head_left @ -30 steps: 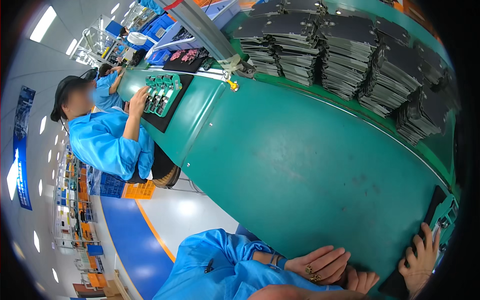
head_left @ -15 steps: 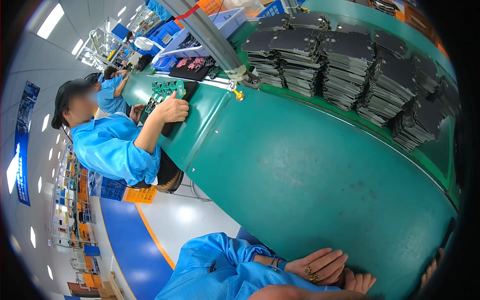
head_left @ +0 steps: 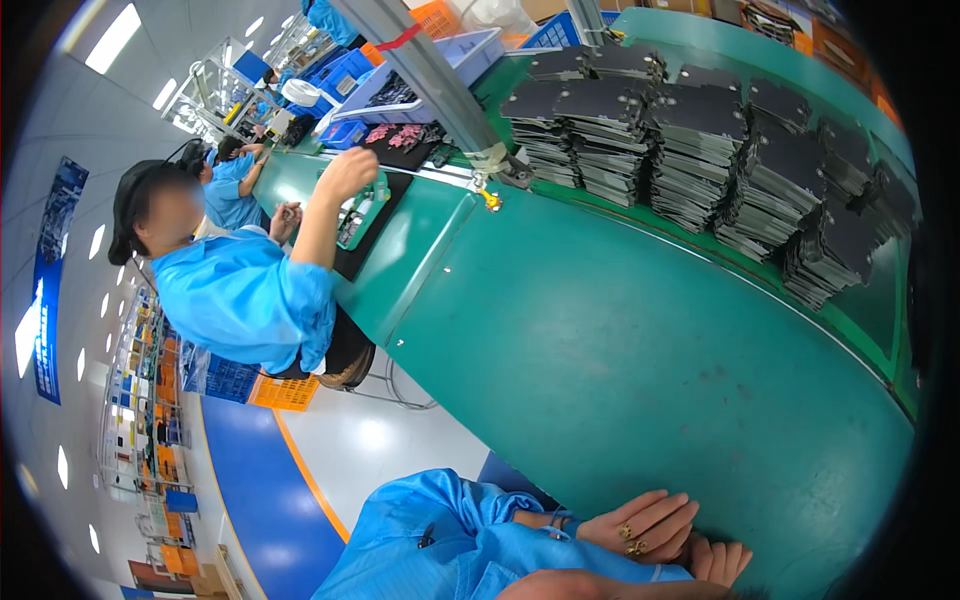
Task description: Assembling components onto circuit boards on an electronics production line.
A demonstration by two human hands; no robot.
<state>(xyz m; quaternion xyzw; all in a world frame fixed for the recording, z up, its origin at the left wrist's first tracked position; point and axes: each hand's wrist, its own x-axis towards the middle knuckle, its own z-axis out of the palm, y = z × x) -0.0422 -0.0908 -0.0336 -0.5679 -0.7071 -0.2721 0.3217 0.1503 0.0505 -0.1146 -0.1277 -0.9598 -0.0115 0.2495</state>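
My left hand, with rings on its fingers, lies near the front edge of the green worktable. Its fingers are stretched out side by side, and nothing is in them. Just beyond it the fingers of my right hand rest on the table edge, loosely extended; the rest of that hand is hidden behind my left hand and forearm. I see no object in either one. Blue sleeves cover my arms. Nearest things on the bench are several tall stacks of dark flat plates along the far side.
On the left, a co-worker in blue sits at the bench, one hand raised over a green board on a black mat. A slanted metal post rises behind. Blue bins and an orange crate stand farther off.
The co-worker's near hand has lifted off the green board. Fingers at the far right edge have gone out of view. My hands stay where they were; the view has shifted slightly.
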